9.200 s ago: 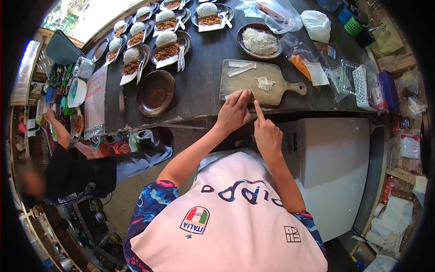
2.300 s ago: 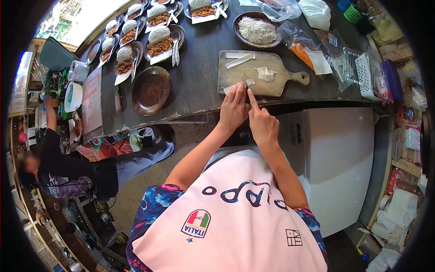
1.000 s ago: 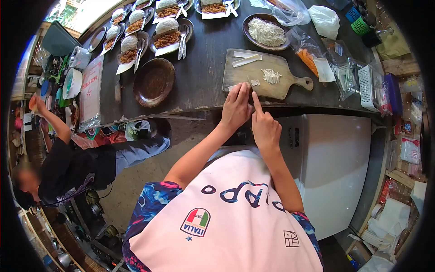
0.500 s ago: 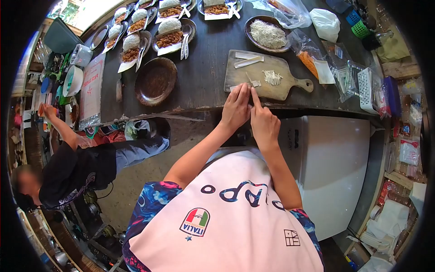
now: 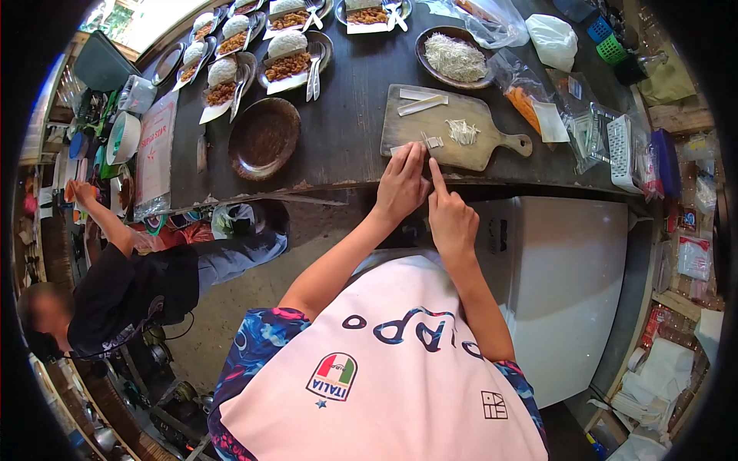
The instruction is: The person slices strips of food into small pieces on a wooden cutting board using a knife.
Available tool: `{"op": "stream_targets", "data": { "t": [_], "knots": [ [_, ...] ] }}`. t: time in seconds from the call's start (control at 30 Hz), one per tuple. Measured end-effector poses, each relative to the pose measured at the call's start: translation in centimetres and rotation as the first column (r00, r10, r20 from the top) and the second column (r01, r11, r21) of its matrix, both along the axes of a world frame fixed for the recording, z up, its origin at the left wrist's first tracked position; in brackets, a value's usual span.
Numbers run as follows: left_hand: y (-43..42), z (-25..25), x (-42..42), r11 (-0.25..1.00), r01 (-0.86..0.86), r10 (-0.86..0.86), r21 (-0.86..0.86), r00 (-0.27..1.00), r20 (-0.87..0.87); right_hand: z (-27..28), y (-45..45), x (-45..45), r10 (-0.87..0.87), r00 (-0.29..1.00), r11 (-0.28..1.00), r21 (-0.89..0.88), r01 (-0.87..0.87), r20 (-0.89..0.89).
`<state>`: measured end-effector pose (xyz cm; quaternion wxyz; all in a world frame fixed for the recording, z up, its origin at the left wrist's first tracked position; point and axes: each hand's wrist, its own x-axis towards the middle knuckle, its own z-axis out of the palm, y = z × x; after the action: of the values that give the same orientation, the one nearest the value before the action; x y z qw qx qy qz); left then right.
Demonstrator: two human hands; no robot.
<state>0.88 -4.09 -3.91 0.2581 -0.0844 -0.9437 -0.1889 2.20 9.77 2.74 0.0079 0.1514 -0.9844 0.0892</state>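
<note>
At the near edge of the wooden cutting board (image 5: 415, 127), my left hand (image 5: 403, 180) presses its bunched fingertips on a pale strip (image 5: 395, 150), mostly hidden under them. Close beside it, my right hand (image 5: 453, 219) is closed with the index finger stretched forward along a thin knife (image 5: 423, 139), seen nearly edge-on; its handle is hidden. Freshly cut slivers (image 5: 436, 142) lie right by the blade. Farther right on the board is a small heap of white shreds (image 5: 463, 131). Two longer pale strips (image 5: 423, 104) rest toward the board's far side.
A brown plate of white shreds (image 5: 455, 60) stands behind the board. To the left are an empty brown plate (image 5: 265, 138) and several plates with rice and brown food (image 5: 288, 65). Plastic bags (image 5: 552, 42) and a white basket (image 5: 623, 154) sit right. Another person (image 5: 131, 292) is at left.
My right hand has shifted slightly back and right, so its index fingertip is a little farther from my left fingers. The other person's arm has moved slightly.
</note>
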Motion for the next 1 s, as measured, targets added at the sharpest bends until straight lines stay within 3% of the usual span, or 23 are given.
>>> {"op": "stream_targets", "data": {
  "t": [0.13, 0.33, 0.53, 1.0],
  "knots": [
    [-0.1, -0.2, 0.0, 1.000, 0.008, -0.008, -0.022, 1.000, -0.018, -0.3, -0.6, -1.4, 0.009, 1.000, 0.996, -0.086, -0.010, -0.016],
    [0.0, 0.1, 0.0, 1.000, -0.010, 0.009, -0.029, 1.000, -0.016, 0.0, 0.0, 0.3, -0.001, 1.000, 1.000, -0.003, 0.001, 0.014],
    [-0.2, 0.1, 0.0, 1.000, 0.018, -0.018, -0.005, 0.999, -0.031, 0.2, -0.9, -1.3, 0.016, 1.000, 0.998, -0.069, -0.016, -0.011],
    [-0.1, 0.0, 0.1, 1.000, -0.004, 0.004, 0.007, 1.000, -0.021, 0.0, -0.6, 0.1, -0.010, 1.000, 1.000, -0.025, 0.010, 0.027]
  ]
}}
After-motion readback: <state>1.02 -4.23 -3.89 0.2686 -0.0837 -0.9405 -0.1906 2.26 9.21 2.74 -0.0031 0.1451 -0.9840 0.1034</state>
